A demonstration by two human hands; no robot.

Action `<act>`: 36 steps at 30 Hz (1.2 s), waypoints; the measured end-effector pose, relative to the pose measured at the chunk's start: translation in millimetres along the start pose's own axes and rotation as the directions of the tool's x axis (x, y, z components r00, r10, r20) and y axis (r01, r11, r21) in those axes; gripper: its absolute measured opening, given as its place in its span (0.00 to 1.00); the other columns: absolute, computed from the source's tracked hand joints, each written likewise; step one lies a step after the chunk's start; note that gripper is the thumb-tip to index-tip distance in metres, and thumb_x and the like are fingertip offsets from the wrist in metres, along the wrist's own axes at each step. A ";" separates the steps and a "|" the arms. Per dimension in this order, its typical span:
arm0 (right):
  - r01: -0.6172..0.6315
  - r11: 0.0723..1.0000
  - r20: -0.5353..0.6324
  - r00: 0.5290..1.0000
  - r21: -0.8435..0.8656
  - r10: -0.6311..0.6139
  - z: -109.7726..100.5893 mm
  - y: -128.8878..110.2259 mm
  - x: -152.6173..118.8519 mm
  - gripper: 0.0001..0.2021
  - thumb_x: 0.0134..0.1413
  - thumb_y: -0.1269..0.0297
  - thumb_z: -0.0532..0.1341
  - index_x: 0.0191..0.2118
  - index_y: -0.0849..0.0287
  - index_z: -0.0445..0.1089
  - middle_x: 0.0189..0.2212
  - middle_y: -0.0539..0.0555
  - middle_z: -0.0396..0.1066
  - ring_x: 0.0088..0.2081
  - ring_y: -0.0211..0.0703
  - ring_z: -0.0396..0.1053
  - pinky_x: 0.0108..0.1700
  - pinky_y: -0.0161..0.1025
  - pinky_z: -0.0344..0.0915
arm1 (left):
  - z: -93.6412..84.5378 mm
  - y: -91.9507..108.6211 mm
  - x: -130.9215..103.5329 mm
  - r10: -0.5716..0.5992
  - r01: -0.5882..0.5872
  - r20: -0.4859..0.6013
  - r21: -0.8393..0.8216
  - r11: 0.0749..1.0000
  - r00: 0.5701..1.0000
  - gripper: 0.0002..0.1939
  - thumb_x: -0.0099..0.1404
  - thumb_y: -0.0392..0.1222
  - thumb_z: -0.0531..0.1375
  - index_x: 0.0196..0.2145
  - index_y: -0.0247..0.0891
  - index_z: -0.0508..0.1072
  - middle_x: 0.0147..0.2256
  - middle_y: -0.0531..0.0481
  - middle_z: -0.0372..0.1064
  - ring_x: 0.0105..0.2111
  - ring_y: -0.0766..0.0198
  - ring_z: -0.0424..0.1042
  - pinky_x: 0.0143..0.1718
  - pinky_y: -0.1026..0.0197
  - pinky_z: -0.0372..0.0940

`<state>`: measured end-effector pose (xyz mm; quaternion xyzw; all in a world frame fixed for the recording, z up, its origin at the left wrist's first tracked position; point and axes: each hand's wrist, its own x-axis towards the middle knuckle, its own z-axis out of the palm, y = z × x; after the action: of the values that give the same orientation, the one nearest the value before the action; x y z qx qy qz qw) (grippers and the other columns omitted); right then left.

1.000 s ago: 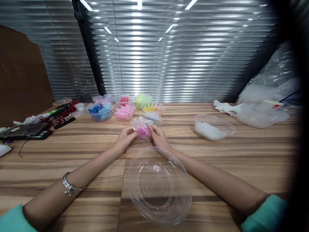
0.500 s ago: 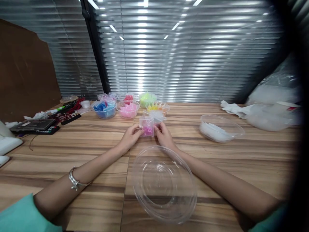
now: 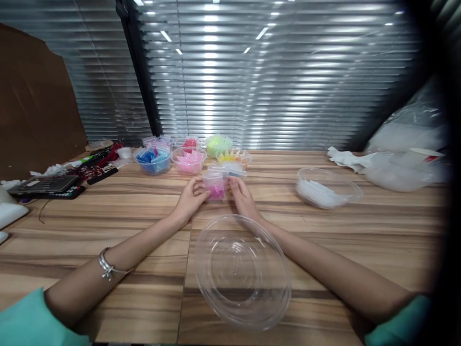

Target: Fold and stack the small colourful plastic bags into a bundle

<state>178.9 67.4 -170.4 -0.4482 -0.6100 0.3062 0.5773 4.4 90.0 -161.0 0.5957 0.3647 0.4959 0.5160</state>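
A small clear zip bag with bright pink contents [image 3: 215,188] is held upright between my hands, just above the table. My left hand [image 3: 192,198] pinches its left edge between thumb and fingers. At its right edge, my right hand [image 3: 243,194] is closed with thumb and fingertips on the plastic. Behind the bag lie some clear, pale bags [image 3: 230,168], partly hidden by it. A large round clear plastic bowl or lid [image 3: 243,274] stands nearer to me, overlapping my right wrist in view.
Beyond my hands stand clear tubs of blue bags [image 3: 153,163], pink bags [image 3: 189,162], yellow-orange pieces [image 3: 234,157] and green bags [image 3: 218,145]. To the right is a clear container with white bags [image 3: 324,192]. Cables and a dark device [image 3: 46,185] lie at left.
The pink bag has shifted slightly left and tilted back a little, with both hands still at its edges. The whole view has moved slightly; the tubs stay in place.
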 end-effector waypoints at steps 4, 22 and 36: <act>-0.011 0.999 0.070 0.998 0.031 0.009 4.4 1.4 1.4 0.23 0.52 0.52 0.63 0.51 0.55 0.65 0.44 0.55 0.72 0.43 0.45 0.70 0.43 0.40 0.67 | -0.5 0.1 -0.4 0.011 -0.012 0.024 0.026 1.000 1.000 0.20 0.52 0.41 0.68 0.41 0.35 0.70 0.40 0.45 0.73 0.40 0.60 0.72 0.44 0.58 0.66; 0.125 0.971 -0.346 0.919 -0.204 -0.191 -24.1 -4.7 8.5 0.31 0.53 0.56 0.63 0.59 0.54 0.50 0.58 0.59 0.53 0.55 0.47 0.57 0.61 0.47 0.52 | -17.0 -13.2 22.1 0.060 -0.073 -0.145 -0.087 0.993 0.988 0.19 0.55 0.47 0.66 0.44 0.38 0.74 0.42 0.49 0.74 0.40 0.63 0.71 0.42 0.63 0.64; -0.051 0.991 -0.305 0.948 0.123 0.087 -40.1 45.9 32.4 0.17 0.45 0.61 0.61 0.43 0.57 0.63 0.39 0.54 0.71 0.41 0.45 0.69 0.48 0.46 0.65 | -18.1 -22.4 61.1 -0.015 0.001 -0.065 -0.205 0.979 0.998 0.08 0.63 0.39 0.61 0.37 0.31 0.72 0.35 0.50 0.71 0.34 0.66 0.71 0.38 0.59 0.68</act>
<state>229.2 109.7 -191.5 -0.4783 -0.4775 0.2862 0.6792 3.4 156.9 -170.3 0.5212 0.3310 0.5482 0.5641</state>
